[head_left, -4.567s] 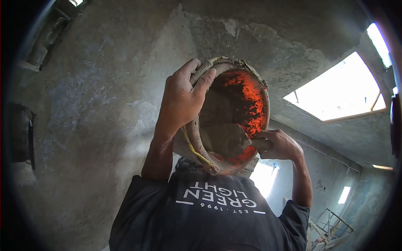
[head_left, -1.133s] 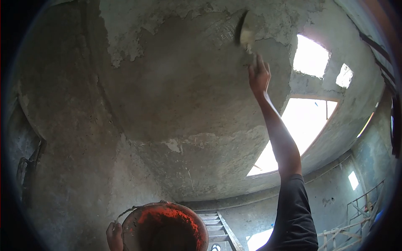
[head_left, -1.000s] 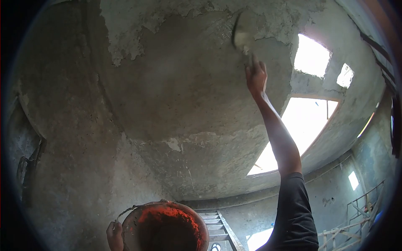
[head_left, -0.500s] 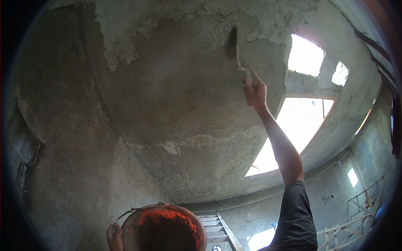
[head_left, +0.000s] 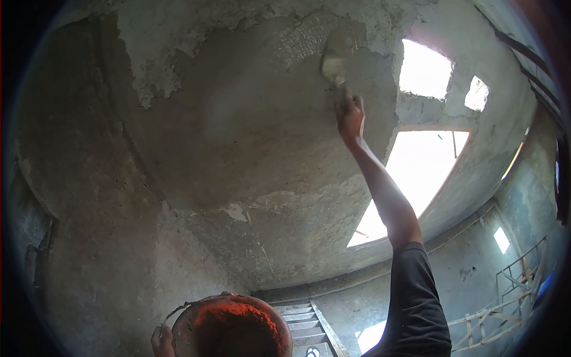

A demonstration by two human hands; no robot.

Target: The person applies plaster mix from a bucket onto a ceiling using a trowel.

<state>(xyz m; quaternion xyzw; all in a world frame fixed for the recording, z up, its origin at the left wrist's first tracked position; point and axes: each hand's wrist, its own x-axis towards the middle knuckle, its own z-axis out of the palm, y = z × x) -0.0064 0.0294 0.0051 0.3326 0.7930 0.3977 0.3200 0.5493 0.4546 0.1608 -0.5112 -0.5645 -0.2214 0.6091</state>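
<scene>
My right hand (head_left: 350, 114) is raised high and closed around the handle of a trowel (head_left: 333, 66). The trowel's blade lies against or very close to the plastered wall (head_left: 250, 125), just below a rough, ridged patch of mortar (head_left: 302, 43). At the bottom left, my left hand (head_left: 161, 340) is closed on the handle at the side of a bucket (head_left: 191, 324). Orange-red shows along the bucket's inner rim, and its inside is dark. Part of my left hand is cut off by the frame's lower edge.
A ladder (head_left: 306, 326) stands below, right of the bucket. Bright openings, including a large window (head_left: 425, 169), pierce the wall on the right. Metal scaffolding (head_left: 493, 318) stands at the lower right. Older plaster (head_left: 151, 56) has ragged edges at the upper left.
The trowel has turned from edge-on so its blade face now shows. My right hand has shifted slightly left and up. My left hand and the bucket are almost unmoved.
</scene>
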